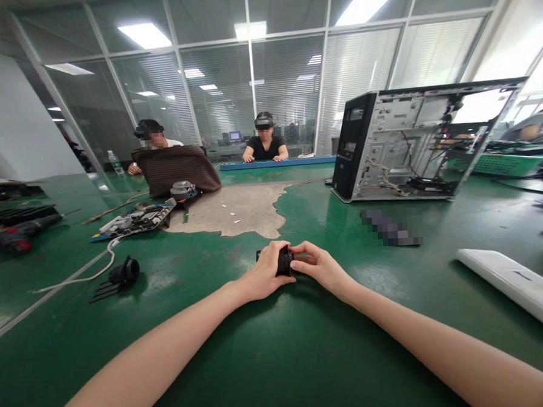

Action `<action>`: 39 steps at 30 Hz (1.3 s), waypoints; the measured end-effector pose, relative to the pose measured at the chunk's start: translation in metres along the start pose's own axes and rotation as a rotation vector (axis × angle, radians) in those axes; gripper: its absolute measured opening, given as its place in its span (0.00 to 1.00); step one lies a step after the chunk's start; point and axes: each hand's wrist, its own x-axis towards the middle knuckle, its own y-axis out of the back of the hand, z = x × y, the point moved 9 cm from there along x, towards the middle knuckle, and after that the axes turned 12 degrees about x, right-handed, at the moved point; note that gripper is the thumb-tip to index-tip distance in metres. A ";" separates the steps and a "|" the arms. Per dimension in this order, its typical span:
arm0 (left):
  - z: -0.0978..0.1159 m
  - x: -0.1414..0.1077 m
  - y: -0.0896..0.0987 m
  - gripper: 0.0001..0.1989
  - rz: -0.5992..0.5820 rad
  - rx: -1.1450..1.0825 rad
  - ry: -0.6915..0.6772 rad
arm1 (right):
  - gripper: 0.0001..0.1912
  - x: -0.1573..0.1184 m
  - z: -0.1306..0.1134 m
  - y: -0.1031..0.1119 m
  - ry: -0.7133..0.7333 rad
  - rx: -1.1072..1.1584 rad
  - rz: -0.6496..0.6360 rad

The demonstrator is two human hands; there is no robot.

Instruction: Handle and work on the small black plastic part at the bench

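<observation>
Near the middle of the green table point(243, 363), a small black part point(284, 262) is between my two hands. My left hand point(266, 270) wraps round its left side, with the thumb along the lower edge. From the right, my right hand point(317, 263) pinches the part's right end with thumb and fingertips. Much of the part is hidden behind the fingers. To the left, a black round piece with a slatted flat base point(124, 272) lies on the table beside a white cable point(96, 276).
An open computer case point(357, 147) stands at the back right. A circuit board point(138, 221), a brown cloth-like cover point(174, 169) and a drill-like tool point(18, 235) are at the left. A white flat device point(512, 282) lies right. Two people sit across the table.
</observation>
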 end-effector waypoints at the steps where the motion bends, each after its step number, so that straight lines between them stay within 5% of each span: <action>1: 0.000 0.000 0.000 0.32 -0.003 0.004 0.003 | 0.13 0.000 -0.002 0.000 0.019 -0.015 -0.001; 24: 0.016 -0.009 0.005 0.33 -0.003 0.111 -0.173 | 0.12 -0.009 -0.005 -0.006 0.114 -0.095 -0.079; 39: 0.015 -0.008 0.006 0.32 0.008 0.091 -0.170 | 0.12 -0.002 0.003 -0.005 0.019 -0.078 -0.092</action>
